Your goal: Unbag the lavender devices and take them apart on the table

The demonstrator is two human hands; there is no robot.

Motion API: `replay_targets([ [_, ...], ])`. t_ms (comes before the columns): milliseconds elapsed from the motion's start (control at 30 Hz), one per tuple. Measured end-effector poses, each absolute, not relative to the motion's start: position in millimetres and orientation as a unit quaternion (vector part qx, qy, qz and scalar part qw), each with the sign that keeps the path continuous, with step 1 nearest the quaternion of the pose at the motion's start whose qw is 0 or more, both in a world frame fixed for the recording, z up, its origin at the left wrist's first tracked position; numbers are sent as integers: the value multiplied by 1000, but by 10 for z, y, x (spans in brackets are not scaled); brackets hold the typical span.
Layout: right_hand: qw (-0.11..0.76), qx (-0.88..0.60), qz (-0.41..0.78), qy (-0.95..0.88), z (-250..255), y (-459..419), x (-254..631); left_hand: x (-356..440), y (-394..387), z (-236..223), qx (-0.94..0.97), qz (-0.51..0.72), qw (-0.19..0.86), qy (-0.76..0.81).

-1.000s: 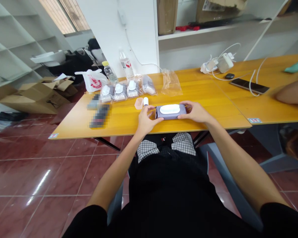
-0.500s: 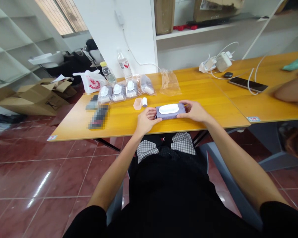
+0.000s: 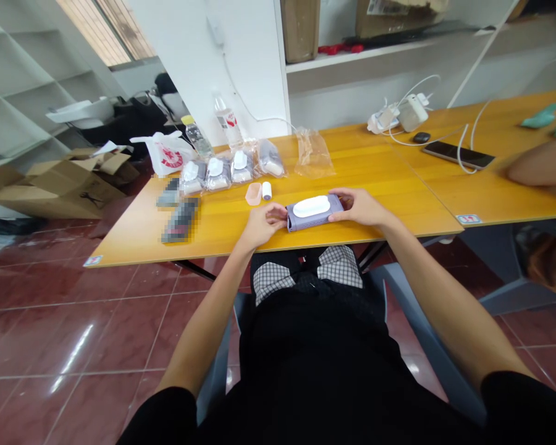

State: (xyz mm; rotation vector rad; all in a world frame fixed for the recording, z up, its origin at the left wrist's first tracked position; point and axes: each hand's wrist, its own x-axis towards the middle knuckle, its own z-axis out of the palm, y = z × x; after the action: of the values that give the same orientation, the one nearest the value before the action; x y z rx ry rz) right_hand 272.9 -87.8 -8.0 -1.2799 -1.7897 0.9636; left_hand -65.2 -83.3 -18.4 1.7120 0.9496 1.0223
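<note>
Right grip point(image 3: 362, 208) clasps a purple case point(image 3: 312, 214); whether left grip point(image 3: 261, 226) holds it is unclear.

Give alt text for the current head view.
The right hand holds one end of a purple-grey box with a white oval piece on top, at a wooden table; the left hand is by its other end. Behind are a white cylinder, a pink container and bagged packs.

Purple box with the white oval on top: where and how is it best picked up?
Probably by its two short ends, one hand from each side. The purple box lies lengthwise between the hands: the right hand grips one end, and the left hand is at the other. That would leave the raised white oval uncovered.
</note>
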Motion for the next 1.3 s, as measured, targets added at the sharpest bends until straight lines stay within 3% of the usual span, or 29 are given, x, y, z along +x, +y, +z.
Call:
replay_targets([
  [133,361,-494,383,-692,-54,-905,2726,-571,-679,-181,734,415,369,391],
  [400,350,-479,409,-693,-56,-907,2736,-726,-660,-25,800,295,431,295],
  [1100,364,-487,379,-698,-102,-872,2733,-664,-706,-102,816,348,335,316],
  [1300,361,-483,388,-696,-96,-868,2751,-727,-730,-39,805,338,386,297],
])
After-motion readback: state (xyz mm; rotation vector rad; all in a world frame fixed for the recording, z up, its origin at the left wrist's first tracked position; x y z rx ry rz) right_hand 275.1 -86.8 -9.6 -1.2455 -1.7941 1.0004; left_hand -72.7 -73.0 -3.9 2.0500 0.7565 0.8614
